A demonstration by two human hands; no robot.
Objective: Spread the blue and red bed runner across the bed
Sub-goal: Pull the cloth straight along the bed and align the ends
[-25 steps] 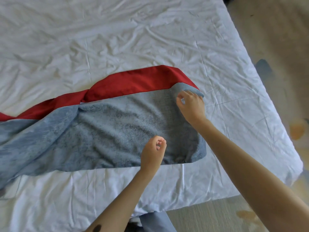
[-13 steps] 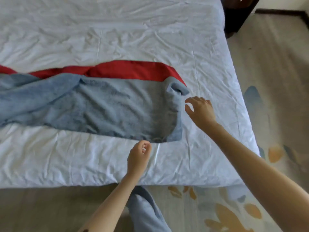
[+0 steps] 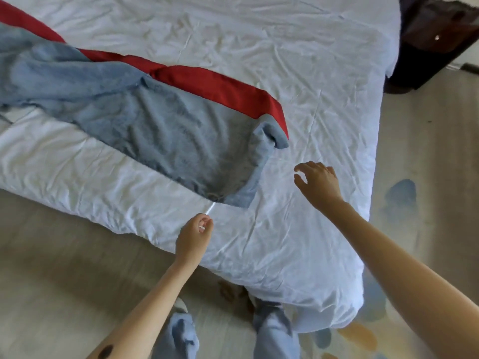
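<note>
The blue and red bed runner (image 3: 166, 133) lies rumpled across the white bed (image 3: 298, 73), running from the upper left to its end near the middle. Its red band (image 3: 220, 86) is on the far side, and the end edge is folded over at the corner (image 3: 272, 136). My left hand (image 3: 194, 237) hovers just below the runner's near corner, fingers pinched on a thin white strip (image 3: 210, 211) that leads up to that corner. My right hand (image 3: 318, 182) hangs over bare sheet to the right of the runner's end, fingers spread, touching nothing.
The bed's near edge and right corner (image 3: 337, 307) are close to my legs (image 3: 272, 332). A dark wooden nightstand (image 3: 435, 35) stands at the top right. A patterned rug (image 3: 401, 198) covers the floor on the right, and plain floor (image 3: 51, 268) lies on the left.
My right hand has let go of the runner's far corner and drawn back to the right. My left hand has pulled back off the runner toward the bed's edge. The view has swung.
</note>
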